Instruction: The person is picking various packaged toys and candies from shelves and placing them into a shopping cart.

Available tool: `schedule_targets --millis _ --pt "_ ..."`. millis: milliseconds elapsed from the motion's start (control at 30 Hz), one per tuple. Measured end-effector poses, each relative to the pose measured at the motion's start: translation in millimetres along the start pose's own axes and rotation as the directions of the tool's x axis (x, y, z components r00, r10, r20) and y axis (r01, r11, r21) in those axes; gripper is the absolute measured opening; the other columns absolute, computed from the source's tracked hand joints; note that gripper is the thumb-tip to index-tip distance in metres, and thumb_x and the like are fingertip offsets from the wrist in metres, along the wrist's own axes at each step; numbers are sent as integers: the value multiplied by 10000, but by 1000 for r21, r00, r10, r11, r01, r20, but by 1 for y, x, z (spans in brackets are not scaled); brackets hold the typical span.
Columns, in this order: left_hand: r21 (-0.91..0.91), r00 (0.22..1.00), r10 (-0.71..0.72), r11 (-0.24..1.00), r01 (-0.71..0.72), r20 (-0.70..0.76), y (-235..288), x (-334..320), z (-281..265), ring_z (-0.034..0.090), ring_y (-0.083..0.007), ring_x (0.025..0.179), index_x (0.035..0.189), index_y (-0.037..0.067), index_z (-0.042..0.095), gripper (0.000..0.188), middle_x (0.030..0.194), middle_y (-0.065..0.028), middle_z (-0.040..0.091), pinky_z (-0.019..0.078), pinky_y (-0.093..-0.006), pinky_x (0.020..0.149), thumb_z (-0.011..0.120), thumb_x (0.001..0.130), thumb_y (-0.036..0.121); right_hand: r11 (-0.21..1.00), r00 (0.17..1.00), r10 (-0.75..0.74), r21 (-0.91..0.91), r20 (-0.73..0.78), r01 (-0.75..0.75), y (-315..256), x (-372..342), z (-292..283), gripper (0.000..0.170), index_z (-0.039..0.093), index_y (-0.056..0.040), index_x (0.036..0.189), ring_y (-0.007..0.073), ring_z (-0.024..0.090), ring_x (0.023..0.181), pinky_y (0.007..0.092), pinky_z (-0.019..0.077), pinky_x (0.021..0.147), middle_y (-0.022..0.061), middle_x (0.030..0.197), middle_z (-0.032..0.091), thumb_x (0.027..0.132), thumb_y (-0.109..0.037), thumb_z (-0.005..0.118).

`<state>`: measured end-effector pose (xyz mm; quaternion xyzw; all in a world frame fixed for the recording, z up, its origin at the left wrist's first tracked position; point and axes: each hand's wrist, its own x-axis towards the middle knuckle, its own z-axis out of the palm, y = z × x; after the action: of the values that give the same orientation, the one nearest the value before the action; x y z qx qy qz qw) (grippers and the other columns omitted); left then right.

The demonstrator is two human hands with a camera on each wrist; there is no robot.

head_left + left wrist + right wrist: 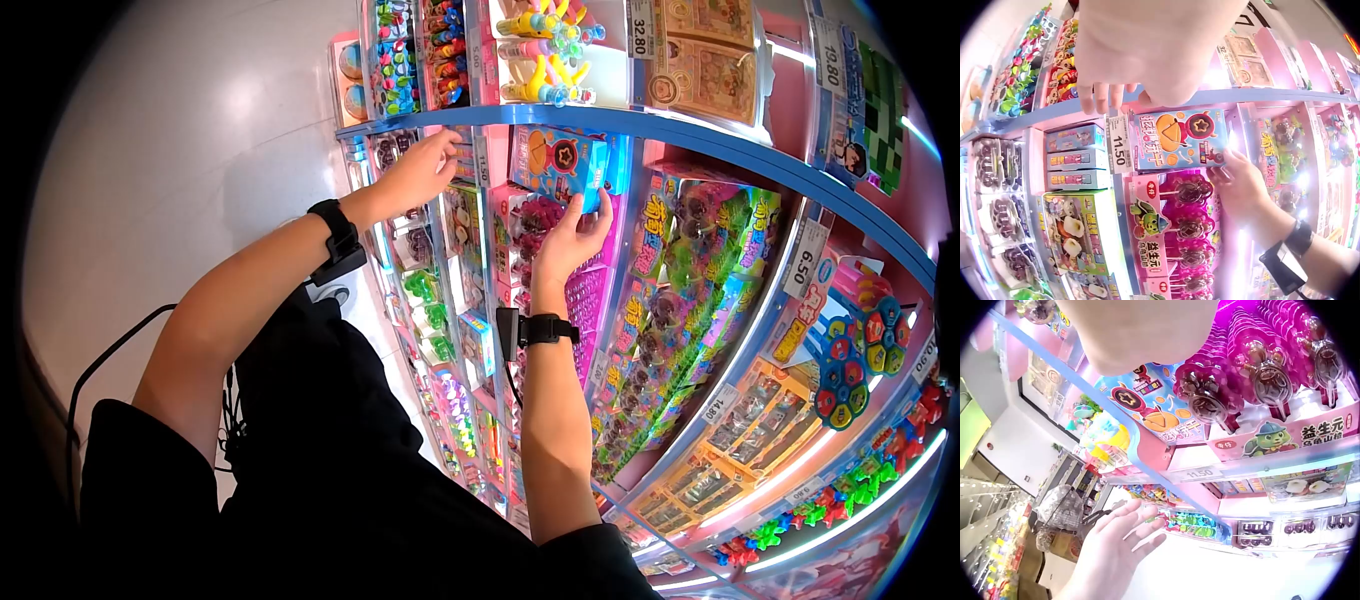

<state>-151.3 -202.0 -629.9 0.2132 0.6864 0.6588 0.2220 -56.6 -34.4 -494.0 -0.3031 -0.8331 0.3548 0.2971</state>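
A blue box [560,160] with an orange and red print lies on the shelf just under the blue edge. My right hand [572,240] grips its near end, and in the left wrist view the right hand [1244,187] is at the lower right corner of the blue box [1179,139]. Holding nothing, my left hand [420,175] hovers with loosely bent fingers by the 11.50 price tag [1120,144]. The right wrist view has the left hand [1113,550] with spread fingers, apart from the blue box [1147,403].
Purple-packed lollipops [1191,231] stand below the box. Left of them are small blue boxes [1077,159] and a green-yellow box [1075,234]. The blue shelf edge [700,128] runs above. Colourful candy packs [690,290] fill the shelves on the right, and pale floor [200,120] lies left.
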Motion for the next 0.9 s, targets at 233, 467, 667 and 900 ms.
schedule_targets --millis 233,467,667,900 --pt "-610 875 -380 629 482 299 21 10 7 608 -266 1158 1399 32 442 590 1266 -168 612 508 -392 941 416 1027 490 784 829 -476 -286 294 551 -33 -31 3 437 560 10 1224 353 546 1131 437 438 984 179 1203 573 825 -39 731" --pt "-787 789 -322 172 592 523 41 6 -17 619 -220 1155 1347 72 526 516 1304 -106 612 490 -413 992 477 1001 452 661 675 -582 -219 454 718 -37 -76 9 384 610 -53 1143 353 554 1094 478 448 950 149 1177 569 778 2 719" --pt "-756 782 -304 227 614 544 26 -1 -43 635 -179 1114 1313 54 557 449 1264 -96 634 510 -352 966 506 993 365 655 631 -622 -133 464 744 -46 -96 -3 367 642 -55 1101 333 572 1115 477 476 972 135 1177 585 744 -11 719" --pt "-630 747 -266 409 660 609 36 -5 -65 605 -158 1149 1390 89 471 537 1285 -71 604 496 -308 982 608 957 374 676 627 -608 -96 488 731 -55 -114 -9 354 640 -53 1102 317 574 1139 450 485 976 126 1183 594 761 -23 726"
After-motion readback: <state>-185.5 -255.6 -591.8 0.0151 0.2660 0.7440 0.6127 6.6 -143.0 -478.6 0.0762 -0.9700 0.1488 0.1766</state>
